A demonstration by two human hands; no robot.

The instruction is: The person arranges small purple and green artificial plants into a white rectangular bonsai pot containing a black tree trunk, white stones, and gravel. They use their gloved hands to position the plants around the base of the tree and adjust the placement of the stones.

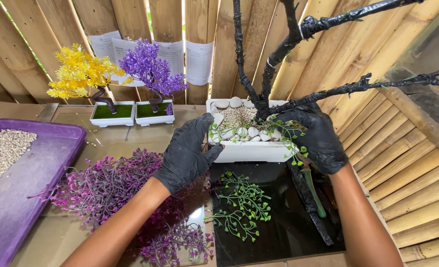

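Left hand (187, 151) open, steadying white pot (249, 148); right hand (316, 138) apparently pinching green sprig (288, 133) beside black trunk (264, 84), tucking among pebbles.

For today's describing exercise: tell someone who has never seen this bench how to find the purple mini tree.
Start at the bamboo wall behind the bench, where paper sheets hang. Just below them stand two small trees in white trays with green tops. The purple tree is the right one of the pair, beside the yellow tree and left of the big white pot that the gloved hands work at.

Tray (56, 129) left of planter (249, 151)
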